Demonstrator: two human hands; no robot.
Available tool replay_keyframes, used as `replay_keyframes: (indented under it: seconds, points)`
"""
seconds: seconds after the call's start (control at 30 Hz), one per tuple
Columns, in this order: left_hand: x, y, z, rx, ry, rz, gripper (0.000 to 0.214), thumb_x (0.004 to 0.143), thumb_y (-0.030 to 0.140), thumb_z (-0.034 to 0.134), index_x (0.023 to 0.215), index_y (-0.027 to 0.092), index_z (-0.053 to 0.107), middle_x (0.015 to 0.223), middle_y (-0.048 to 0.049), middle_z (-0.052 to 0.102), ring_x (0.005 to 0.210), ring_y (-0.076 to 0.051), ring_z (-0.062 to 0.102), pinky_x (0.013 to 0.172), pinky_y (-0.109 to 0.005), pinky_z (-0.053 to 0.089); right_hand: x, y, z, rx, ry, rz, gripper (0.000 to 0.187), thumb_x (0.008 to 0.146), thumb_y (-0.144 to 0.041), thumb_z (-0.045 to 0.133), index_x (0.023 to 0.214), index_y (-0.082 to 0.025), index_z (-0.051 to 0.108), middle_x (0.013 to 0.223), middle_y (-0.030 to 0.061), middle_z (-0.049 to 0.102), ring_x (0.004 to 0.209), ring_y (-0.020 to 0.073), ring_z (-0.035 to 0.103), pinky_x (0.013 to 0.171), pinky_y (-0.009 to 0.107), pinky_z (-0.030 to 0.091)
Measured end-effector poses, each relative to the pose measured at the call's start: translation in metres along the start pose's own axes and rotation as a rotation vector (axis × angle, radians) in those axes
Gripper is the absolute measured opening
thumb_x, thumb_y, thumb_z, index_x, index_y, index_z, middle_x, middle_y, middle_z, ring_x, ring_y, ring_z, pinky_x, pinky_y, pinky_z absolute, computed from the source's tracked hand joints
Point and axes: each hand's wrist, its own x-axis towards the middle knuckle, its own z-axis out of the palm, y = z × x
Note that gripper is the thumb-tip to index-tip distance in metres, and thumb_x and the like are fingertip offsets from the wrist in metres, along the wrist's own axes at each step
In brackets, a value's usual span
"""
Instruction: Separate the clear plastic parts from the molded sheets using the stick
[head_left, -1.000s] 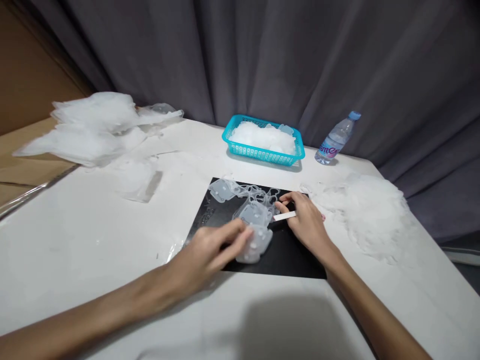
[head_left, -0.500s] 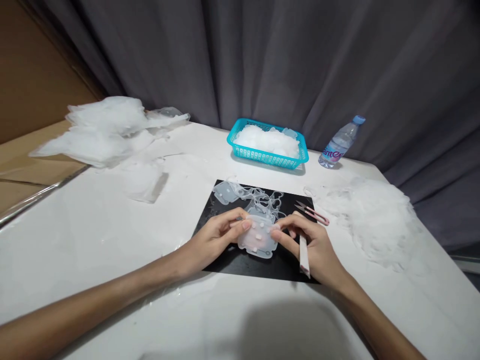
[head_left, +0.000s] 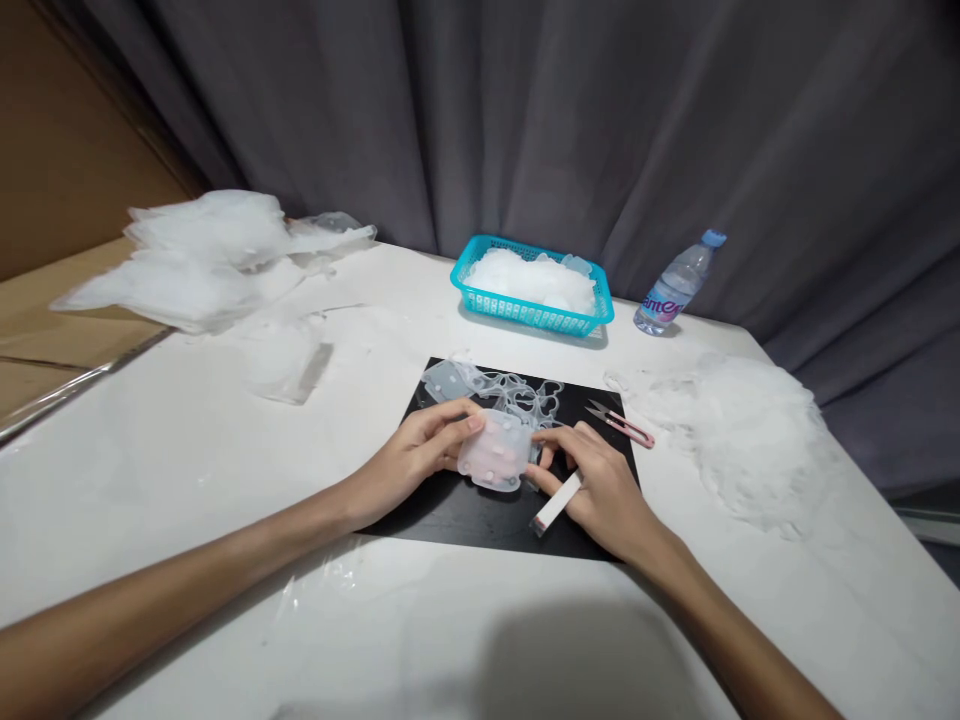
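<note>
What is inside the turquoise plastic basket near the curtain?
The turquoise plastic basket holds a heap of translucent white plastic pieces, piled to its rim. Its floor and whatever lies under the heap are covered.

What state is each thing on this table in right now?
mat: lying flat.
part: held over the mat.
left hand: pinching the part.
stick: held, tilted.
right hand: gripping the stick, fingertips on the part.
snips: lying untouched at the mat's edge.
bottle: upright, capped.
basket: filled with white pieces.
</note>
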Motion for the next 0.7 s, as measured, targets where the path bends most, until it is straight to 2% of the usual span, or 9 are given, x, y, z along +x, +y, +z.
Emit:
replay_keyframes:
  seconds: [0.1,0.2,0.37,0.47,0.6,0.63,0.7]
  points:
    - [0.001,0.002,-0.002,0.005,0.031,0.011,0.025,0.099,0.041,0.069,0.096,0.015,0.068,0.092,-0.0035,0.071,0.086,-0.019,0.072,0.083,-0.031,0.061,-0.001,0.002,-0.002,0.012,-0.004,-0.009,0.006,0.098,-0.020,0.065,0.103,-0.022,0.068,0.086,0.0031,0.069,0.085,0.0219,0.061,0.078,0.033,0.048]
    - [0.002,0.006,-0.002,-0.042,0.049,0.009,0.024,0.098,0.039,0.069,0.096,0.016,0.067,0.094,-0.0057,0.075,0.087,-0.023,0.077,0.086,-0.035,0.062,-0.003,0.004,-0.006,0.038,0.035,0.050,0.009,0.098,-0.017,0.058,0.093,-0.022,0.065,0.081,0.0022,0.065,0.081,0.0204,0.061,0.073,0.032,0.047]
    - [0.002,0.011,-0.001,-0.161,0.033,-0.043,0.019,0.100,0.034,0.066,0.097,0.015,0.065,0.107,-0.0133,0.080,0.097,-0.029,0.079,0.091,-0.042,0.063,-0.005,0.009,-0.017,-0.032,0.057,0.185,0.006,0.086,-0.017,0.056,0.085,-0.023,0.056,0.074,0.0001,0.063,0.072,0.0195,0.061,0.066,0.030,0.044]
    - [0.002,0.010,0.000,-0.206,0.039,-0.050,0.015,0.100,0.029,0.065,0.097,0.015,0.066,0.110,-0.0154,0.081,0.103,-0.031,0.079,0.096,-0.045,0.062,-0.007,0.008,-0.030,-0.107,0.012,0.215,0.008,0.078,-0.017,0.056,0.080,-0.024,0.053,0.066,-0.0019,0.061,0.064,0.0187,0.059,0.060,0.029,0.040]
    - [0.001,0.011,0.000,-0.286,0.015,-0.048,0.014,0.100,0.028,0.064,0.104,0.015,0.068,0.117,-0.0153,0.079,0.114,-0.032,0.075,0.102,-0.048,0.059,-0.011,0.007,-0.046,-0.167,-0.126,0.233,0.011,0.077,-0.019,0.058,0.069,-0.024,0.053,0.058,-0.0048,0.059,0.050,0.0147,0.054,0.052,0.026,0.034]
    - [0.001,0.011,0.000,-0.305,0.011,-0.049,0.016,0.101,0.028,0.063,0.107,0.015,0.068,0.120,-0.0155,0.079,0.116,-0.032,0.074,0.104,-0.049,0.058,-0.011,0.008,-0.048,-0.178,-0.124,0.231,0.015,0.080,-0.022,0.060,0.066,-0.024,0.053,0.055,-0.0053,0.058,0.048,0.0137,0.052,0.051,0.026,0.033]
    - [0.001,0.012,0.000,-0.330,0.001,-0.056,0.019,0.102,0.029,0.062,0.111,0.014,0.069,0.125,-0.0163,0.077,0.120,-0.033,0.073,0.107,-0.050,0.056,-0.010,0.010,-0.047,-0.211,0.020,0.229,0.028,0.087,-0.032,0.063,0.064,-0.024,0.052,0.051,-0.0056,0.054,0.045,0.0129,0.049,0.051,0.026,0.033]
